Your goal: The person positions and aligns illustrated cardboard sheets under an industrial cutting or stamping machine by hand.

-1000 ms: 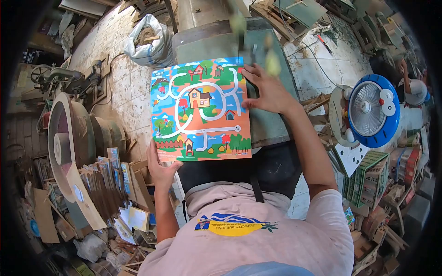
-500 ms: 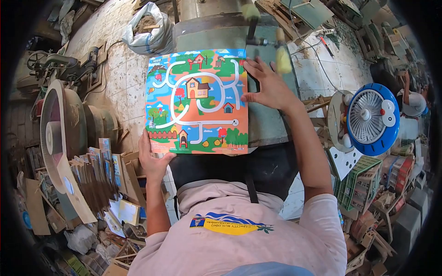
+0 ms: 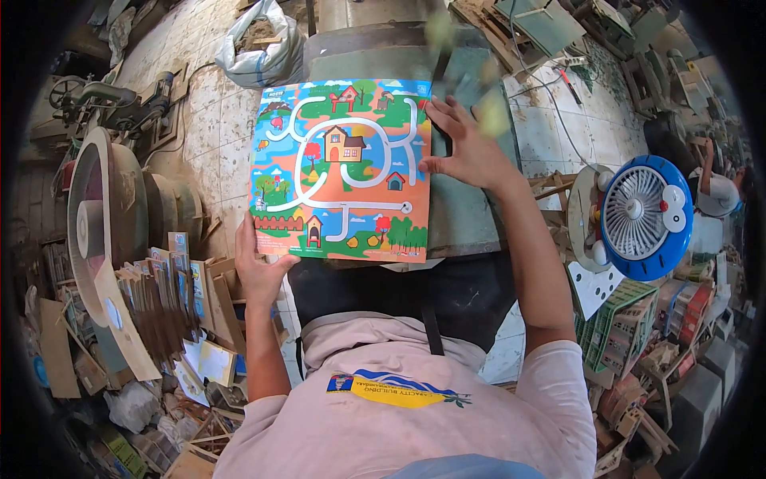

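Observation:
A square maze board (image 3: 343,180) with bright printed houses, trees and pale winding tracks lies over the dark work surface in front of me. My left hand (image 3: 261,266) grips its lower left corner, the thumb along the bottom edge and the fingers partly hidden beside and under it. At the upper right edge, my right hand (image 3: 467,148) holds the board between a thumb and spread fingers. Just beyond that hand is a blurred, yellowish-tipped rotating part (image 3: 493,116).
A blue fan (image 3: 678,231) stands at right, above a green crate (image 3: 618,319). Left are a large round-edged machine (image 3: 100,231) and a row of upright thin boards (image 3: 159,299). A white sack (image 3: 259,48) sits beyond the work surface (image 3: 471,215). Another person (image 3: 718,191) is at far right.
The board has turned very slightly, its lower left corner shifting a little up in view with my left hand. My right hand keeps its hold, and the yellowish-tipped part has changed position.

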A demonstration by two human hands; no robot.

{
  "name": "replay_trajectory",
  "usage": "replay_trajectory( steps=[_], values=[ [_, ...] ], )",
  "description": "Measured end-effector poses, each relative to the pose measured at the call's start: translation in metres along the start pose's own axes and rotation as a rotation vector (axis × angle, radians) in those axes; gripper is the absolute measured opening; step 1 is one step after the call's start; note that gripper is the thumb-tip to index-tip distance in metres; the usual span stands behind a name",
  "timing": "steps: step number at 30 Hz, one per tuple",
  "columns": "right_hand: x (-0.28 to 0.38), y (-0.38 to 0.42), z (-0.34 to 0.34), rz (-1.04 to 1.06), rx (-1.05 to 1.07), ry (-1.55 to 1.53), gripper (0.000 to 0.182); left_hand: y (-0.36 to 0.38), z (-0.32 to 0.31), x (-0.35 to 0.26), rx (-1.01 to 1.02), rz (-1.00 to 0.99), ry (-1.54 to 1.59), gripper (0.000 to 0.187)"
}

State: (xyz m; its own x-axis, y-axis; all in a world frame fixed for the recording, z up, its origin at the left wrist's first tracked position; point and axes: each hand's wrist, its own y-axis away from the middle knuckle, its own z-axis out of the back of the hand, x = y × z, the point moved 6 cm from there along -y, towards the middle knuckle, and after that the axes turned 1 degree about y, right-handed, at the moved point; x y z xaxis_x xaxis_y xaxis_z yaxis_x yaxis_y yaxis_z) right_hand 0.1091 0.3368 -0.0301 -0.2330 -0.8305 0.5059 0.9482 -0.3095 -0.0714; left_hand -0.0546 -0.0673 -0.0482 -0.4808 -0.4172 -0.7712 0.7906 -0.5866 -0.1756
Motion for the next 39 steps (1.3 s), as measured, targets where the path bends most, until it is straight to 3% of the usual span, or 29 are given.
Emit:
replay_trajectory(
  steps=[3,9,15,20,23,25,27,31,33,39],
  values=[
    [0.004,-0.001,0.003,-0.02,0.015,0.097,0.111,-0.001,-0.001,-0.002,-0.004,-0.011,0.014,0.125],
    [-0.01,-0.007,-0.002,-0.089,0.072,-0.134,0.11,0.005,-0.004,-0.002,-0.014,-0.048,-0.031,0.122],
    [-0.006,-0.019,0.009,0.008,0.102,0.094,0.11,0.031,-0.015,-0.025,-0.026,0.001,-0.136,0.117],
    [0.0,-0.019,0.013,-0.06,0.183,-0.15,0.098,0.046,-0.016,-0.032,-0.069,0.087,-0.055,0.121],
    [-0.006,0.002,-0.002,-0.072,-0.015,-0.002,0.088,0.038,-0.005,-0.025,-0.008,0.109,0.012,0.121],
    [0.024,0.012,0.002,-0.141,0.013,0.013,0.081,0.033,0.004,-0.021,0.046,0.138,0.033,0.122],
    [0.028,0.018,0.0,-0.163,-0.1,0.06,0.077,0.026,0.002,-0.022,0.185,0.111,-0.083,0.122],
    [0.02,0.011,0.001,-0.144,-0.07,0.043,0.075,0.041,-0.003,-0.023,0.128,-0.035,-0.206,0.12],
    [0.015,0.005,0.0,-0.116,0.005,0.051,0.076,0.054,-0.012,-0.026,0.064,0.059,0.043,0.117],
    [-0.009,-0.009,-0.002,0.002,0.084,0.002,0.077,0.083,-0.038,-0.059,0.044,0.122,0.172,0.116]
  ],
)
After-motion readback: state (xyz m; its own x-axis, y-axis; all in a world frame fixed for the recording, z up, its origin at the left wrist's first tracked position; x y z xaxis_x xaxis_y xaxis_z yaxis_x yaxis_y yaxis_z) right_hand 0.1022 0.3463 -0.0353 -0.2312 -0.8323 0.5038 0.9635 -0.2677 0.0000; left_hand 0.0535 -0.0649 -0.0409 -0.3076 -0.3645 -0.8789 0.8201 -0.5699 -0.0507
